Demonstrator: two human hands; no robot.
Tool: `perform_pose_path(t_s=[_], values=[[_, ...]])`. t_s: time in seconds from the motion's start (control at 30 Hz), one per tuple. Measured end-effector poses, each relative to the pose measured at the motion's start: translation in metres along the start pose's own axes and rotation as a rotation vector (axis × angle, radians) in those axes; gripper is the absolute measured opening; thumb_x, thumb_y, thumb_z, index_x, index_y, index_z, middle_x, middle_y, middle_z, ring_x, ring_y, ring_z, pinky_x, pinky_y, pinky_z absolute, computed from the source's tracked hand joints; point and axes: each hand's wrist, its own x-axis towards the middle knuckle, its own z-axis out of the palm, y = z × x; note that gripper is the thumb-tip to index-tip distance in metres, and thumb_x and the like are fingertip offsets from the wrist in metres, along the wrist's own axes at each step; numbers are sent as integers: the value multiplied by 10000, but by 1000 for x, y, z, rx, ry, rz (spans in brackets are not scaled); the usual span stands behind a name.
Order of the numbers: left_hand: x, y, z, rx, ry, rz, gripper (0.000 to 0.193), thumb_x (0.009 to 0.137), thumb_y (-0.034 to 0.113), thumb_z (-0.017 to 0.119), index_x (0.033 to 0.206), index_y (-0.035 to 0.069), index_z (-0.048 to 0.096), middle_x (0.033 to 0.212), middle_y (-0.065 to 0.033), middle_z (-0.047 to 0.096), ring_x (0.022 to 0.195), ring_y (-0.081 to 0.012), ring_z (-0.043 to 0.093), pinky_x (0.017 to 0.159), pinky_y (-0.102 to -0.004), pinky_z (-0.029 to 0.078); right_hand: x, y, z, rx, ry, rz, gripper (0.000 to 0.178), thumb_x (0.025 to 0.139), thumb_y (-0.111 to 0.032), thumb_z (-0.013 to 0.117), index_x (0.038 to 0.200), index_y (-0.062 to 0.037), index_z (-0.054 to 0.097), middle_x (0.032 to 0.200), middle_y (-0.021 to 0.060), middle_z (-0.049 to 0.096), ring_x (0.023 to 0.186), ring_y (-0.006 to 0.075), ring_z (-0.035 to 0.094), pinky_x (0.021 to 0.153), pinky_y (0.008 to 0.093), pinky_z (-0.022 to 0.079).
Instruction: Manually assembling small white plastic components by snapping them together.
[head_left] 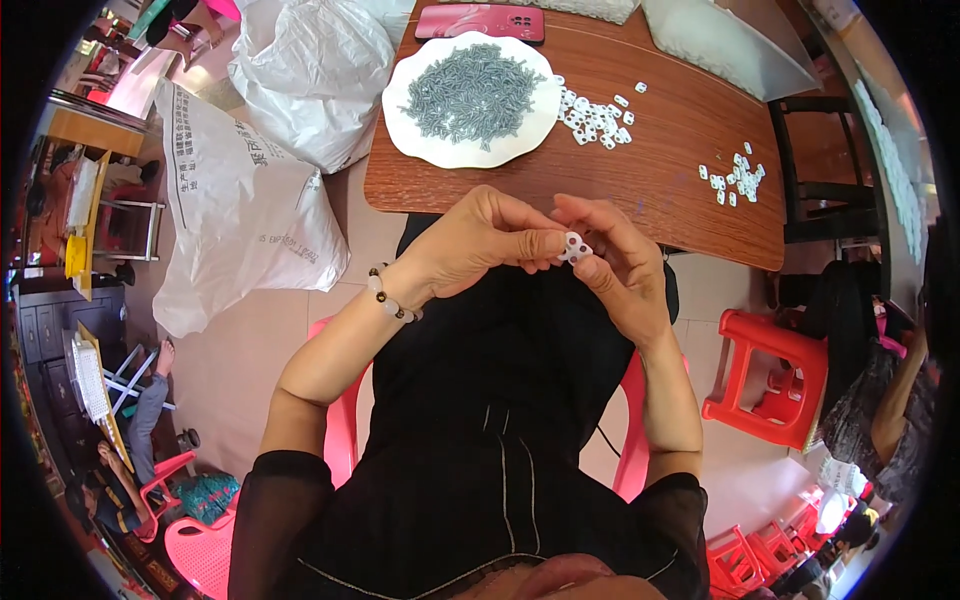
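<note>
Close in front of my body, just off the near edge of the table, both my hands meet at a small white piece with round holes (574, 248). My left hand (490, 240) pinches it between thumb and fingers from the left. The thumb and fingers of my right hand (632, 280) close on its other side. Beyond them, a white scalloped plate (398, 112) holds a heap of small grey pin-like parts (470, 95). Beside the plate lies a loose pile of small white two-holed pieces (600, 122). A second pile of similar white pieces (738, 182) is farther right.
The wooden table (660, 185) has a pink phone (480, 24) at its far left. Large white sacks (250, 220) stand on the floor to the left. A red plastic stool (775, 380) is at the right, next to a seated person (875, 400).
</note>
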Motion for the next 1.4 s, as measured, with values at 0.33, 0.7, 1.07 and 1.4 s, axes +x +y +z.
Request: perform_pose_path(t_s=[0.33,0.7,1.07,1.4], values=[[-2,0,4,-80,-56,-4,228,867,213,706,949,0,714,800,-46,683,687,-78,613,643,-202,507,0,0,-1,-24,-48,-63,380,865,-245,686,1167,-19,643,1140,108,607,1020,188,560,872,287,441],[-13,-4,19,-72,21,73,230,883,226,690,945,6,717,775,-33,661,667,-64,566,614,-211,473,3,2,0,-297,-9,-282,353,830,-282,703,1074,-28,675,1041,104,658,898,217,562,805,319,432],[-15,0,29,157,100,156,202,877,207,702,893,7,731,672,24,612,621,-22,497,549,-191,396,5,0,0,-338,-16,-352,345,816,-296,715,1035,-34,664,1025,103,665,855,215,566,769,311,430],[-16,1,33,106,75,138,245,911,220,658,819,-1,713,651,10,598,612,-38,495,565,-200,408,4,0,0,-313,-2,-338,355,821,-314,713,1021,-25,658,1005,102,668,850,210,566,753,304,437]])
